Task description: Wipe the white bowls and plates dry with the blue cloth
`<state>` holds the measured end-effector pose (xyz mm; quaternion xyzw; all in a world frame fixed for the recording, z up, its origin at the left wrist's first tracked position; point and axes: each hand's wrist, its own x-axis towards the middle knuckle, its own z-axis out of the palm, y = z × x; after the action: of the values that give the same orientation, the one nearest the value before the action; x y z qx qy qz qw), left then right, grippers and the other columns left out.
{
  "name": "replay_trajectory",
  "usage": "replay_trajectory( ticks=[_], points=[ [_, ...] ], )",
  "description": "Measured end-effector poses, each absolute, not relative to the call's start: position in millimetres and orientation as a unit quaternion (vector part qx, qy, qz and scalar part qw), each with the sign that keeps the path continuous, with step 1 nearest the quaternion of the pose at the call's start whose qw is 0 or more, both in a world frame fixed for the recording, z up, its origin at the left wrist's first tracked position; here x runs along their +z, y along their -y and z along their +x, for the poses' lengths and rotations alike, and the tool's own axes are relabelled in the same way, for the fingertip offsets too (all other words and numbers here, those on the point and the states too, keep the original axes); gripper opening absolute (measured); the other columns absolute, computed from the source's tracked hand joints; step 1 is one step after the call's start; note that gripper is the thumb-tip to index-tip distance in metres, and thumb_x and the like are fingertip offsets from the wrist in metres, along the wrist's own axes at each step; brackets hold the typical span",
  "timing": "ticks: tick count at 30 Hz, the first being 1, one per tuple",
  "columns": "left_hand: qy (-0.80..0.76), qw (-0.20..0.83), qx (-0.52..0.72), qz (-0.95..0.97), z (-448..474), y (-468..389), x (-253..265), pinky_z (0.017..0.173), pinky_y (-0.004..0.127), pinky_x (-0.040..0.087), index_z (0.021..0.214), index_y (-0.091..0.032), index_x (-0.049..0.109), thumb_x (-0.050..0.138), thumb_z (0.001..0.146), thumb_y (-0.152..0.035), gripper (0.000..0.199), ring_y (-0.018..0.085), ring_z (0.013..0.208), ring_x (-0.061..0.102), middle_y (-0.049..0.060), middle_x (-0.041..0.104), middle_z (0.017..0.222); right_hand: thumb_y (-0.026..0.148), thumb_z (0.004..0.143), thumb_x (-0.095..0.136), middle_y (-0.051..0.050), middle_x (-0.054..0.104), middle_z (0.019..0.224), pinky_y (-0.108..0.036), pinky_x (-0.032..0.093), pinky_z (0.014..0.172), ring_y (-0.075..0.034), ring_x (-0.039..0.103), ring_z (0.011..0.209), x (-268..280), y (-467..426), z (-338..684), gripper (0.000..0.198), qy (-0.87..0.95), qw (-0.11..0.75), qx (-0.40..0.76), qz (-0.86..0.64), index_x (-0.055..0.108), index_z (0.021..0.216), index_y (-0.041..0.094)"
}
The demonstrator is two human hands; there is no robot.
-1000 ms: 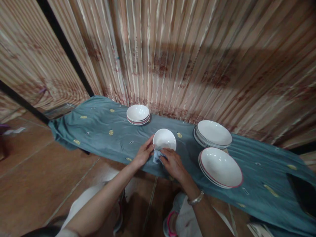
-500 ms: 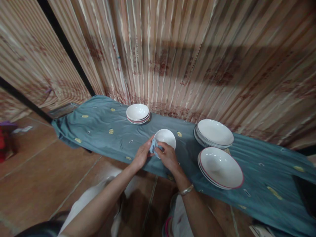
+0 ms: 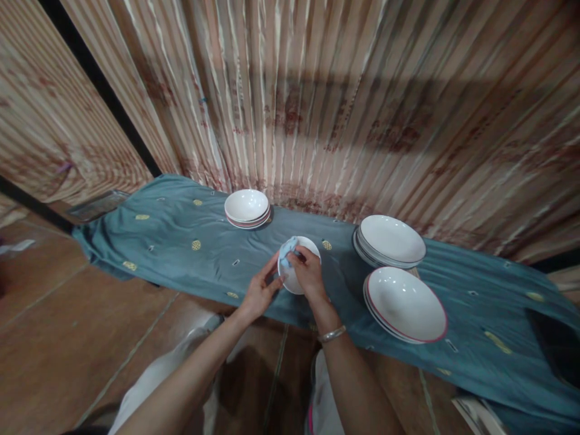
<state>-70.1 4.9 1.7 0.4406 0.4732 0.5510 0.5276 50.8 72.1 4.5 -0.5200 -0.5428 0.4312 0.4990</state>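
Observation:
A small white bowl [image 3: 293, 283] is on the cloth-covered table in front of me. My left hand [image 3: 261, 291] grips its left rim, thumb at the near inner side and fingers along the outside. Between the fingers of my right hand [image 3: 308, 269] is a bunched light blue cloth [image 3: 287, 251], pressed against the bowl's far left inner rim. My right hand covers part of the bowl's right side. A silver bracelet [image 3: 332, 334] circles the right wrist.
Stacked small bowls [image 3: 247, 206] stand at the back left. To the right are a stack of white plates or shallow bowls [image 3: 392, 238] and large red-rimmed bowls [image 3: 405, 305]. A dark flat object [image 3: 553, 344] lies on the teal tablecloth [image 3: 181, 260] at far right. Curtains [image 3: 290, 109] hang behind.
My right hand has moved the blue cloth from the bowl's near left side up to its far left rim. The left hand has shifted slightly down, its thumb now on the bowl's edge.

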Motion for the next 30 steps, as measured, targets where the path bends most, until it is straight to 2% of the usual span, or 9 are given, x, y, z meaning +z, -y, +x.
replay_trajectory(
  ticks=[5,9,14,20,25,28,30],
  points=[
    [-0.463,0.546,0.554,0.425,-69.5,-2.9,2.0,0.106,0.046,0.047,0.138,-0.021,0.057,0.079,0.069,-0.042,0.076,0.034,0.134,0.05,0.012,0.055,0.146,0.035,0.07,0.06,0.0,0.071,0.076,-0.028,0.052,0.07,-0.017,0.063,0.07,-5.6,-78.3,49.9,0.022,0.51,0.534,0.439,-0.512,0.07,0.082,0.019],
    [-0.454,0.566,0.556,0.406,-73.1,-4.4,0.2,0.097,0.042,0.053,0.142,-0.02,0.053,0.081,0.066,-0.042,0.084,0.034,0.13,0.053,0.013,0.056,0.144,0.035,0.072,0.06,-0.003,0.075,0.09,-0.034,0.054,0.079,-0.02,0.067,0.079,-12.6,-75.4,43.9,0.028,0.552,0.502,0.426,-0.511,0.072,0.091,0.019],
    [-0.451,0.601,0.55,0.365,-79.1,-8.5,-1.3,0.09,0.039,0.056,0.146,-0.025,0.047,0.083,0.063,-0.039,0.092,0.03,0.119,0.062,0.012,0.061,0.138,0.026,0.075,0.059,-0.005,0.075,0.108,-0.037,0.05,0.095,-0.023,0.067,0.101,-16.0,-71.7,43.9,0.024,0.638,0.459,0.431,-0.443,0.075,0.092,0.021],
    [-0.444,0.625,0.535,0.354,-85.7,-13.6,-2.6,0.087,0.037,0.057,0.145,-0.027,0.049,0.085,0.061,-0.037,0.092,0.028,0.113,0.065,0.01,0.064,0.134,0.017,0.08,0.06,-0.003,0.075,0.107,-0.034,0.05,0.093,-0.021,0.068,0.1,-11.3,-67.9,68.9,0.02,0.746,0.348,0.426,-0.375,0.076,0.091,0.021],
    [-0.452,0.624,0.52,0.368,-90.9,-18.9,-1.5,0.082,0.033,0.058,0.148,-0.026,0.043,0.085,0.062,-0.042,0.097,0.027,0.11,0.066,0.012,0.064,0.134,0.004,0.077,0.056,-0.004,0.076,0.099,-0.031,0.05,0.086,-0.019,0.068,0.09,1.1,-61.1,87.6,0.026,0.821,0.237,0.345,-0.389,0.074,0.086,0.019],
    [-0.454,0.622,0.515,0.378,-93.6,-21.7,-1.5,0.083,0.032,0.058,0.149,-0.027,0.043,0.084,0.064,-0.044,0.096,0.027,0.109,0.067,0.012,0.064,0.134,0.002,0.077,0.054,-0.004,0.076,0.093,-0.034,0.049,0.088,-0.02,0.067,0.088,4.5,-58.3,88.8,0.027,0.839,0.211,0.309,-0.396,0.074,0.082,0.02],
    [-0.459,0.622,0.508,0.381,-95.1,-23.3,-1.3,0.083,0.032,0.058,0.149,-0.027,0.042,0.083,0.064,-0.045,0.096,0.027,0.109,0.067,0.011,0.065,0.133,0.004,0.079,0.054,-0.005,0.076,0.097,-0.035,0.049,0.091,-0.021,0.068,0.093,3.5,-57.4,84.8,0.027,0.832,0.225,0.309,-0.401,0.074,0.086,0.02]
  ],
)
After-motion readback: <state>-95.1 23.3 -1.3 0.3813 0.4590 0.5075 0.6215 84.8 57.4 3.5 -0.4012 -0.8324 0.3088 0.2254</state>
